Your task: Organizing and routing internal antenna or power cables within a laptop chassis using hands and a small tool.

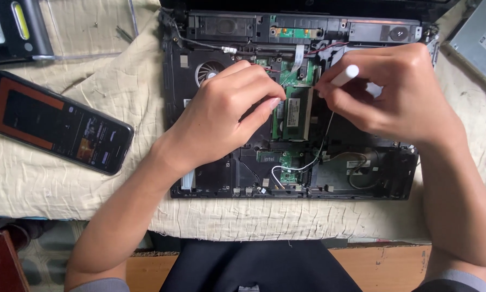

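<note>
We see a table covered by a wrinkled cream cloth [48,184]; on it lie an opened laptop [210,173], a phone [54,121], a grey box [478,40].

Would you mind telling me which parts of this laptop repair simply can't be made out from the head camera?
- Tip of the white tool: hidden inside the right hand.
- Left hand fingertips: curled under, so their contact with the green board is unseen.
- Laptop lid: cut off by the top edge.
- Phone screen: too small to read.
</note>
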